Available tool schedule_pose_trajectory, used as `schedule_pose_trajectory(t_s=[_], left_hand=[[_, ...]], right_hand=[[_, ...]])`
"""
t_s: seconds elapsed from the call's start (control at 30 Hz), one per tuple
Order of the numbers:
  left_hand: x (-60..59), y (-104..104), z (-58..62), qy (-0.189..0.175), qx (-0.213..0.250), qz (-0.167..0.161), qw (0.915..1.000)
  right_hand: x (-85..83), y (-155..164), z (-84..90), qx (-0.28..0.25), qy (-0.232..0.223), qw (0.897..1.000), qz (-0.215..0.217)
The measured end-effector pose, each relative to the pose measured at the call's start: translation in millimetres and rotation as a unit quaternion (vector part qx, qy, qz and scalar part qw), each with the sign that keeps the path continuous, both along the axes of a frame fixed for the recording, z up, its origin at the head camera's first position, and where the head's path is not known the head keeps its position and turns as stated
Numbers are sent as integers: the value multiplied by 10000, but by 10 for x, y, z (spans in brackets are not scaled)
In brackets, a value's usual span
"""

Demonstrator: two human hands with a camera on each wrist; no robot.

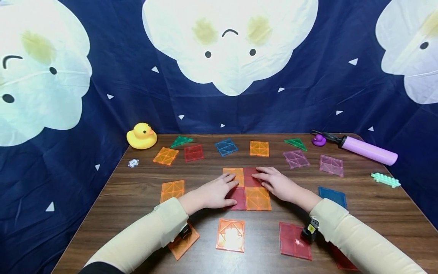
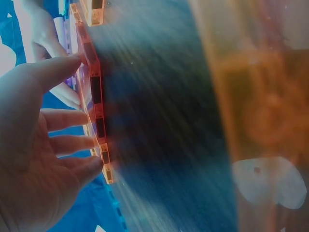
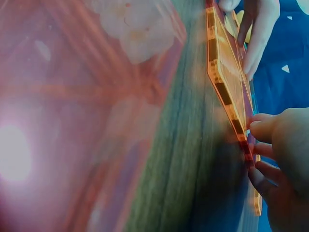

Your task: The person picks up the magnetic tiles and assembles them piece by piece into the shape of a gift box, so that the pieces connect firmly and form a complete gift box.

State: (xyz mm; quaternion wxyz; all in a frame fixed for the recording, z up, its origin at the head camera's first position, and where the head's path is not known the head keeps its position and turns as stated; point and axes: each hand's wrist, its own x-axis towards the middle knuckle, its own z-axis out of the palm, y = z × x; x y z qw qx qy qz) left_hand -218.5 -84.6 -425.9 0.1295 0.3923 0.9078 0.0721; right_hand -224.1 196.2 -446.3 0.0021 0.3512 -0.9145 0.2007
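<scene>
Two orange and two red translucent magnetic tiles lie edge to edge as a checkered square mid-table. My left hand [image 1: 215,191] rests on its left side, fingertips over the far orange tile [image 1: 238,173] and thumb on the near red tile [image 1: 240,201]. On the far right, my right hand [image 1: 278,184] touches the other red tile [image 1: 249,178] with spread fingers. The near orange tile [image 1: 258,198] is uncovered. In the left wrist view, the thumb meets the red tile's edge [image 2: 95,92]. The right wrist view shows fingertips along the tile edges, beside the orange tile [image 3: 224,92].
Loose tiles surround the square, including a blue tile [image 1: 226,147] behind and an orange tile [image 1: 230,235] in front. A yellow duck [image 1: 142,136] stands back left. Back right are a purple duck [image 1: 319,140] and a lilac pump [image 1: 369,149]; a mint toy [image 1: 385,180] lies right.
</scene>
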Motion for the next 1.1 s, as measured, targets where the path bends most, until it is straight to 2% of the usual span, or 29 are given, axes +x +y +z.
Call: schedule_pose_trajectory(t_s=[0.43, 0.77, 0.93, 1.1], left_hand=[[-8, 11, -15, 51, -18, -18, 10000], [14, 35, 10, 143, -121, 56, 9998], [61, 27, 28, 328, 46, -126, 9994], [118, 10, 7, 281, 65, -437, 9986]], right_hand=[[43, -17, 43, 49, -81, 10000, -3], [104, 43, 26, -87, -229, 9993, -293], [241, 145, 68, -258, -320, 9989, -216], [512, 298, 154, -308, -438, 9985, -69]])
